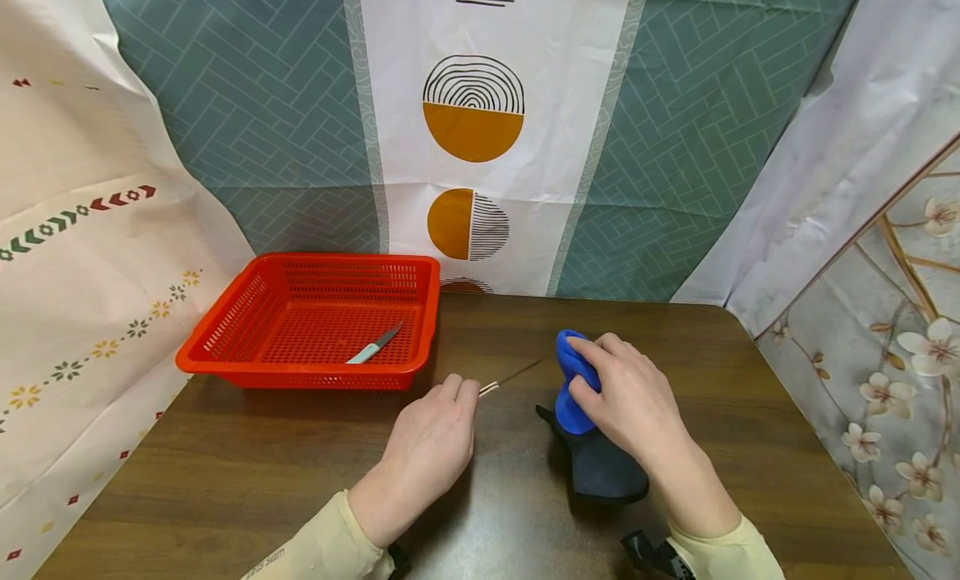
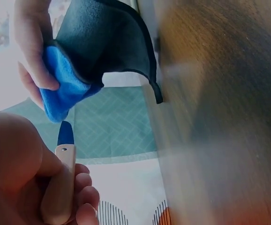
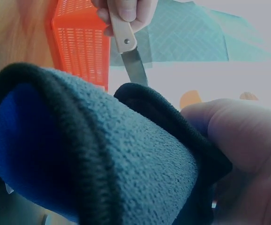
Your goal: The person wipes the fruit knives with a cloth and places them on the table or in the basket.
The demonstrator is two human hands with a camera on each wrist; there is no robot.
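My left hand (image 1: 433,437) grips a small knife by its pale handle (image 2: 63,187), with the fingers wrapped round it. The knife's blade (image 3: 134,68) points right, toward the other hand. A two-sided cloth (image 1: 606,467), blue on one face and dark grey with a black edge on the other, is bunched in my right hand (image 1: 637,392). The right thumb and fingers pinch its folded blue part, while the grey part hangs toward the near side. In the left wrist view, the blade tip is close to the blue fold. The palm hides part of the cloth.
A red plastic basket (image 1: 309,380) stands at the back left of the wooden table (image 1: 712,372). Inside it lies another small knife (image 1: 375,344) with a light blue-white handle. Patterned fabric (image 1: 300,105) hangs behind the table and along both sides.
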